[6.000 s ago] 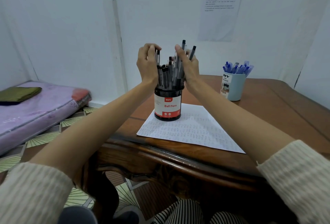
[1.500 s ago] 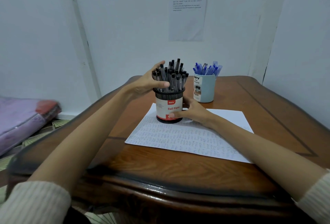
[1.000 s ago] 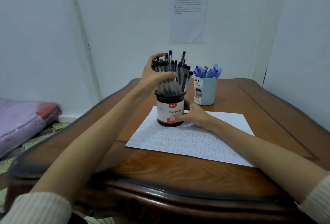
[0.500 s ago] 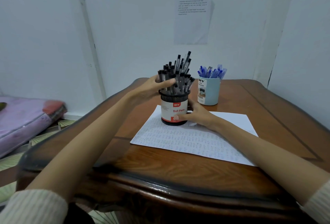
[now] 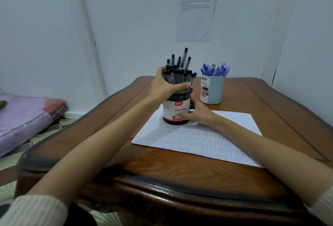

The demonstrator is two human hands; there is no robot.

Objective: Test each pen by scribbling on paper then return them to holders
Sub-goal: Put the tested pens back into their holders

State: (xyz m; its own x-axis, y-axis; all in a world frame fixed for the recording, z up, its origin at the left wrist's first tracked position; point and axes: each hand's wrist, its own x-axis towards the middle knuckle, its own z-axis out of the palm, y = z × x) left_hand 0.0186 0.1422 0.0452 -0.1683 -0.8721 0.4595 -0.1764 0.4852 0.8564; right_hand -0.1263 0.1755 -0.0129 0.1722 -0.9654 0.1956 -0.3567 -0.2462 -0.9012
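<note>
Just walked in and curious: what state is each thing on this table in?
black holder: upright on the paper, full.
black pens: standing in it, bunched together.
left hand: grips the black pens.
right hand: holds the black holder's base.
blue holder: upright on bare table, untouched.
blue pens: standing inside it.
paper: flat, covered in scribbles.

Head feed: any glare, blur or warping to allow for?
Head view: soft even light, no hard shadows; the table shows faint edge sheen; wide-angle warp bows its rim; wall notice unreadable; left hand gripping the black pens and right hand holding the black holder look fairly sharp.
</note>
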